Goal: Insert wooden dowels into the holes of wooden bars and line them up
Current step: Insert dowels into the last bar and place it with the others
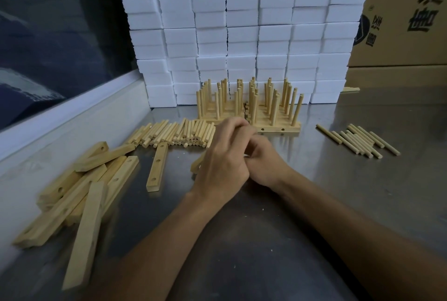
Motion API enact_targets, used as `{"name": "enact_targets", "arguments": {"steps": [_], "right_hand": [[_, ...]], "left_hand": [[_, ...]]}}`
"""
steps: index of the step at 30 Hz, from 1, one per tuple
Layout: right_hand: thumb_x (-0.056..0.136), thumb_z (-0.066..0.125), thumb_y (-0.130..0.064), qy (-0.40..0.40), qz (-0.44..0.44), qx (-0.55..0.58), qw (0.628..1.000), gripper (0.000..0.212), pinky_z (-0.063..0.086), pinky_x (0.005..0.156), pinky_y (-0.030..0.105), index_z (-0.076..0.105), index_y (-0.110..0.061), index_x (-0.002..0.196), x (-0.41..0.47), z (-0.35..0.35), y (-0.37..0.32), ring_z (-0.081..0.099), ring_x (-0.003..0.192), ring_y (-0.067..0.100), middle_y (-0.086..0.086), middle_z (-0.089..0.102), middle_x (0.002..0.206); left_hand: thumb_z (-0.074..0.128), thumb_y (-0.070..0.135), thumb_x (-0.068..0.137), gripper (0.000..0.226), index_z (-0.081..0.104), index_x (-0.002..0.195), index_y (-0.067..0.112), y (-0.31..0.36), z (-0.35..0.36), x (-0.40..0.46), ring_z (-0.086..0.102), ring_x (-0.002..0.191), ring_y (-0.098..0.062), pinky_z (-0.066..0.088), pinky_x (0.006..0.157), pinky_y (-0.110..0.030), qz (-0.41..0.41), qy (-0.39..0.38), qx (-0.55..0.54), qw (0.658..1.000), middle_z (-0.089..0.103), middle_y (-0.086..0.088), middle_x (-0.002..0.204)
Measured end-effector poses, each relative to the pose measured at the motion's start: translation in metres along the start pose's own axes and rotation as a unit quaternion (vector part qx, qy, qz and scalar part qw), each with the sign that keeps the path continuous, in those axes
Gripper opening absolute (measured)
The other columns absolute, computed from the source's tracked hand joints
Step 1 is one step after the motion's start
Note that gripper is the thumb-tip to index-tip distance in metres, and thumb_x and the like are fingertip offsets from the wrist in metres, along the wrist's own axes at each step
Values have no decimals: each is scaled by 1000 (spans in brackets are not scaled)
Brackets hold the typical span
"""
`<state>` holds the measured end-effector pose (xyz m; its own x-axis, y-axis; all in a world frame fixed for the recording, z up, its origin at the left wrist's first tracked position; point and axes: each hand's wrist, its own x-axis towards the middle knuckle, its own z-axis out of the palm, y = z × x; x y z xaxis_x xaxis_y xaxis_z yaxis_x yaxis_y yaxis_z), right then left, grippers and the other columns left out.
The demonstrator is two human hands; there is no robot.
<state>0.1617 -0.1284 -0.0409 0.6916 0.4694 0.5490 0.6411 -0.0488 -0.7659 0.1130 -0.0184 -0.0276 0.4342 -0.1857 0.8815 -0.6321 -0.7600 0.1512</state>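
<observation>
Both hands meet at the middle of the table (pixel 314 204): the left hand (pixel 222 162) has its grip curled over a wooden bar (pixel 197 164) that is mostly hidden, and the right hand (pixel 263 162) is curled beside it, contents unclear. Loose dowels (pixel 179 135) lie just beyond, finished bars (pixel 278 128) behind.

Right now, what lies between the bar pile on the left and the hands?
In the head view, one loose bar with holes lies flat on the steel table, between the bar pile and the left hand. Otherwise bare steel.
</observation>
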Motion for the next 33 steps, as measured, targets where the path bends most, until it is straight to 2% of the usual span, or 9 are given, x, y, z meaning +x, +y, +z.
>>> {"name": "enact_targets", "arguments": {"steps": [4,7,9,13,17,20,24,29,33], "right_hand": [[88,58,15,38,25,89,995,22,52,70,17,64,-2,100,-2,1,-2,69,80,4,-7,72,81],[94,60,2,46,103,158,981,20,59,82,42,63,-3,113,-4,-3,1,72,95,27,8,76,97],[94,63,-6,60,138,164,975,22,53,90,54,63,-2,116,-5,-5,1,68,100,39,18,74,102],[92,69,-15,93,167,181,965,16,50,67,30,64,-1,95,-4,-5,3,68,75,20,16,72,84],[93,67,-20,118,182,203,955,19,48,60,23,68,-1,94,-3,-5,3,62,64,15,9,70,73],[94,66,-18,121,191,206,952,24,50,61,24,71,5,97,-4,-4,5,58,59,12,7,69,70],[94,66,-11,99,208,208,951,17,53,62,25,74,3,100,-5,-5,5,60,60,13,9,69,69],[93,69,-13,123,208,161,957,13,53,58,22,77,-3,94,-4,-2,4,64,61,13,11,73,74],[94,67,-22,143,228,62,961,17,52,58,17,75,-10,85,-3,0,8,65,63,7,8,74,78]], "left_hand": [[57,-8,87,39,52,125,-5,-9,2,-6,51,116,-21,42,100,-18,-57,11,-23,998,54,-18,125],[54,11,94,38,49,131,3,-16,3,-11,55,104,-11,45,85,-20,-118,-4,-45,992,59,-7,118],[49,24,97,35,52,129,8,-20,5,-14,54,96,-3,43,80,-18,-154,-18,-62,986,60,1,112],[46,35,99,30,61,116,16,-26,7,-14,66,88,-11,57,70,-36,-220,-46,-153,962,66,4,99],[52,26,101,15,61,97,38,-26,6,-13,68,66,-7,55,48,-30,-306,-52,-260,914,68,7,75],[51,21,102,17,66,98,29,-28,5,-9,71,73,-24,58,61,-41,-380,-60,-311,869,70,-3,78],[52,19,102,18,64,111,8,-29,3,-6,66,56,-22,55,45,-31,-446,-79,-391,801,66,-8,69],[52,15,102,19,59,117,6,-35,5,-5,69,55,-24,55,45,-30,-497,-68,-401,767,72,-1,69],[42,17,105,22,56,112,1,-46,6,-3,66,53,-24,50,42,-28,-556,19,-405,726,74,-11,82]]}}
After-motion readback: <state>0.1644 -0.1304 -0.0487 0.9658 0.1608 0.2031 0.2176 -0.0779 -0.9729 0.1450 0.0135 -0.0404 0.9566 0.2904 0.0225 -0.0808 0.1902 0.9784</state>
